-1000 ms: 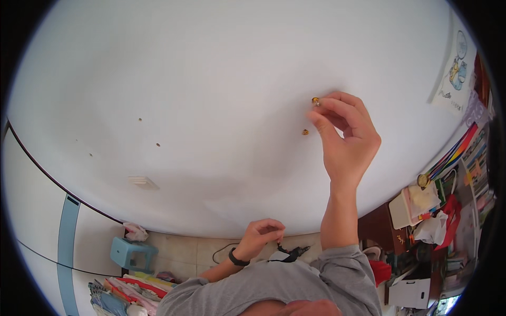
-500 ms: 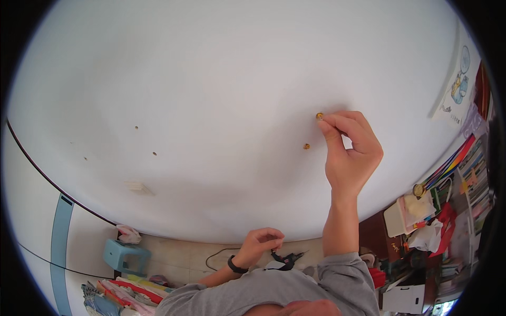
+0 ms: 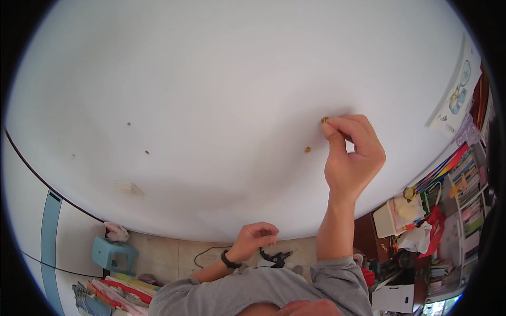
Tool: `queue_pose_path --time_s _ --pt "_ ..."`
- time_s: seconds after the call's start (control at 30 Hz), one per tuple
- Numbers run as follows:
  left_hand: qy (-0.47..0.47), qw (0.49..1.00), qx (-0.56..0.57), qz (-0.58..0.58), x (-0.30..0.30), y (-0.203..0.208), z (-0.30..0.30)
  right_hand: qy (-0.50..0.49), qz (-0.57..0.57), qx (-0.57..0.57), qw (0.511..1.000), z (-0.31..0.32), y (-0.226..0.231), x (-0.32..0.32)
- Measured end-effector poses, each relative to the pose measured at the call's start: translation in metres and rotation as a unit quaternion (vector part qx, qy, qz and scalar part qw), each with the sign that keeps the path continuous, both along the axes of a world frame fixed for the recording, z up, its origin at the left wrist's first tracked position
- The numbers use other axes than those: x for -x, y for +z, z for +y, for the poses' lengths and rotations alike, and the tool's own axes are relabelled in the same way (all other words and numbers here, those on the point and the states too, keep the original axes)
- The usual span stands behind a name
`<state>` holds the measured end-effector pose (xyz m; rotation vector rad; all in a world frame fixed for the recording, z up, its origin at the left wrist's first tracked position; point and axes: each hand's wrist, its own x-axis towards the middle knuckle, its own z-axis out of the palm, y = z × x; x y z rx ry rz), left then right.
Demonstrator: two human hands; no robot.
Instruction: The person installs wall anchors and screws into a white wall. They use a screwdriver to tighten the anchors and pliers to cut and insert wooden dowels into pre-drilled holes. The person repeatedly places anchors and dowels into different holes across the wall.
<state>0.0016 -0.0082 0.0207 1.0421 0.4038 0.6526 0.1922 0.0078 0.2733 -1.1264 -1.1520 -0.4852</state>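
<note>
Raised against the white wall (image 3: pixel 221 95), my right hand (image 3: pixel 356 150) is closed in a pinch. Its thumb and forefinger meet at a small yellow wall plug (image 3: pixel 324 120) at the wall surface; the fingertips partly cover it. Slightly below and left of it, a second yellow wall plug (image 3: pixel 308 149) sits in the wall. My left hand (image 3: pixel 255 239), with a black band on the wrist, hangs low in front of my body, fingers curled toward the thumb. Whatever lies inside those fingers, if anything, is hidden.
Small dark holes (image 3: pixel 147 152) and a white switch plate (image 3: pixel 128 188) are on the wall's left part. On the floor lies a black power drill (image 3: pixel 275 258) with a cord. A blue stool (image 3: pixel 113 253) stands left; crowded shelves (image 3: pixel 466 200) and a drawing (image 3: pixel 454 102) are right.
The view has shifted a little, so the left-side things sit farther left. My right hand stays pinched at the upper wall plug. My left hand stays curled low.
</note>
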Motion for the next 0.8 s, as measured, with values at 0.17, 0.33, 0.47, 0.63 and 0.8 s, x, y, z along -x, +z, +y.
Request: queue_pose_path --time_s 0.17,0.33,0.47,0.63,0.8 --pt "-0.011 1.000 -0.015 0.002 0.001 0.022 -0.021 0.070 0.052 0.047 0.995 -0.002 0.002 -0.007" --pt "-0.005 0.999 -0.036 -0.025 0.011 0.020 -0.038 0.088 0.100 0.053 0.990 -0.021 -0.001 -0.005" --pt "0.023 1.000 -0.015 -0.009 0.018 0.013 -0.044 0.089 0.110 0.054 0.988 -0.024 -0.003 -0.010" --pt "0.052 0.999 0.011 -0.009 0.026 0.010 -0.043 0.115 0.087 0.039 0.989 -0.011 0.002 -0.006" --pt "0.049 0.998 0.018 -0.026 0.023 0.000 -0.031 0.080 0.050 0.017 0.995 -0.003 0.000 -0.007"
